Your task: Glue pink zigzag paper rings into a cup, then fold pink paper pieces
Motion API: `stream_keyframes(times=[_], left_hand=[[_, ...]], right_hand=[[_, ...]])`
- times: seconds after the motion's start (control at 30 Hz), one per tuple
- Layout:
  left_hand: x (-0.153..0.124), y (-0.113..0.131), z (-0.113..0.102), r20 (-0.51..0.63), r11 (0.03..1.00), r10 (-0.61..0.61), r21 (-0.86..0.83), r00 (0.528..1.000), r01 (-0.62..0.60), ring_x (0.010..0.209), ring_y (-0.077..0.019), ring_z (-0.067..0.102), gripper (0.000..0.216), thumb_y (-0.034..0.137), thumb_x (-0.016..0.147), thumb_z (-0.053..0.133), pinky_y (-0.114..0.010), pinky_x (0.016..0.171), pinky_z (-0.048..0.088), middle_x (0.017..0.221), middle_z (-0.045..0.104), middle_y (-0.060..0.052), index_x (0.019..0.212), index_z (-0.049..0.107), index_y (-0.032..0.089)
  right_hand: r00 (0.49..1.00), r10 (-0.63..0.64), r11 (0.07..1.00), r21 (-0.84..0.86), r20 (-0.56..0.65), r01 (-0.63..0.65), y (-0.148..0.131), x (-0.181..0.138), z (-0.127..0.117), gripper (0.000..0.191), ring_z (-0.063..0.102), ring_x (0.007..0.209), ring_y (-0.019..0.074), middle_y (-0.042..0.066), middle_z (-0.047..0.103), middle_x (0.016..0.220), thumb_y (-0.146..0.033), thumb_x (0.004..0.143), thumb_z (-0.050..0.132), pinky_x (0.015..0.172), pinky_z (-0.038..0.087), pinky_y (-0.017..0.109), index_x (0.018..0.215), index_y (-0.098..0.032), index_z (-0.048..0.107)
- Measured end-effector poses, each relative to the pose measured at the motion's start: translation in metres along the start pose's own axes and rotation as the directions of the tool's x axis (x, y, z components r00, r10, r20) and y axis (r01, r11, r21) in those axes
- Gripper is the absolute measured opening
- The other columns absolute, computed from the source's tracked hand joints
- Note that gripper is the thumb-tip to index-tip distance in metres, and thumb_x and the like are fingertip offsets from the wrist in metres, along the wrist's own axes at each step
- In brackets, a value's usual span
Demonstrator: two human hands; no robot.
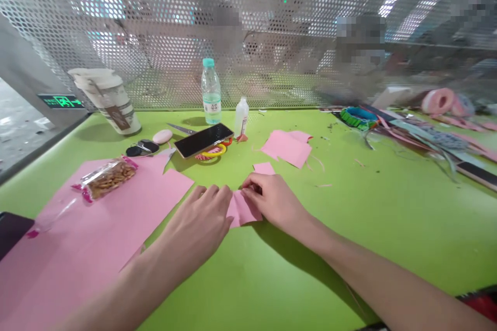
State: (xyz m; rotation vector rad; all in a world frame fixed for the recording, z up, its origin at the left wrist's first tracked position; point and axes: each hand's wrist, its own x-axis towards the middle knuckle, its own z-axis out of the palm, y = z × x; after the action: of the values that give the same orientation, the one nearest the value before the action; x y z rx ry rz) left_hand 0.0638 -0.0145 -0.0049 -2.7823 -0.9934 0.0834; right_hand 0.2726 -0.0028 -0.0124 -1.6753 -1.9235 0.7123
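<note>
A small creased piece of pink paper (pixel 244 210) lies between my two hands on the green table (pixel 349 186). My left hand (pixel 205 217) is bent over its left edge, the thumb along the near side and the fingertips partly hidden. With thumb and forefinger pressed together, my right hand (pixel 274 199) pinches the paper's upper right part. Just beyond the right hand a pink scrap (pixel 264 168) pokes out. Farther off lie more cut pink pieces (pixel 287 149). A large pink sheet (pixel 128 217) spreads out to the left of my left hand.
A bag of nuts (pixel 111 178) rests on the large sheet. Beyond my hands are a phone (pixel 204 140) on yellow-handled scissors (pixel 215 152), a small white bottle (pixel 241 116), a water bottle (pixel 212 95) and a paper cup (pixel 112 101). Strips and tape rolls (pixel 442 101) crowd the right.
</note>
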Motion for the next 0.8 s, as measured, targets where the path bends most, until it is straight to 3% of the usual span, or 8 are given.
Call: stream_keyframes(times=[0.33,0.67,0.8], left_hand=[[-0.0027,0.0026,0.0055,-0.030,0.989,0.052,0.142,0.998,-0.047,0.095,-0.0295,0.059,0.029,0.030,0.111,0.054,-0.046,0.082,0.042,0.111,0.067,-0.013,0.114,0.078,0.016],[-0.0010,0.0034,0.0048,0.019,0.992,0.073,0.104,0.997,-0.075,0.097,-0.0328,0.059,0.031,0.025,0.110,0.052,-0.047,0.080,0.044,0.114,0.067,-0.017,0.107,0.081,0.015],[-0.0021,0.0028,0.0039,-0.009,0.999,-0.006,0.032,1.000,0.006,0.103,-0.0328,0.061,0.031,0.031,0.111,0.052,-0.049,0.088,0.045,0.120,0.069,-0.016,0.116,0.078,0.015]], right_hand=[[1.000,-0.013,0.999,-0.039,-0.025,0.012,-0.0032,-0.0033,0.0020,0.014,0.073,0.081,0.0222,0.009,0.083,0.094,-0.013,0.098,0.067,0.073,0.047,0.031,0.092,-0.017,0.079],[0.999,-0.014,0.999,-0.049,-0.042,0.012,-0.0012,-0.0068,0.0029,0.017,0.067,0.071,0.0199,0.008,0.079,0.083,-0.018,0.097,0.066,0.065,0.042,0.030,0.082,-0.018,0.074],[1.000,0.012,1.000,0.006,-0.029,-0.011,0.0016,-0.0066,0.0001,0.015,0.066,0.071,0.0193,0.004,0.077,0.082,-0.031,0.098,0.070,0.064,0.043,0.030,0.105,-0.018,0.076]])
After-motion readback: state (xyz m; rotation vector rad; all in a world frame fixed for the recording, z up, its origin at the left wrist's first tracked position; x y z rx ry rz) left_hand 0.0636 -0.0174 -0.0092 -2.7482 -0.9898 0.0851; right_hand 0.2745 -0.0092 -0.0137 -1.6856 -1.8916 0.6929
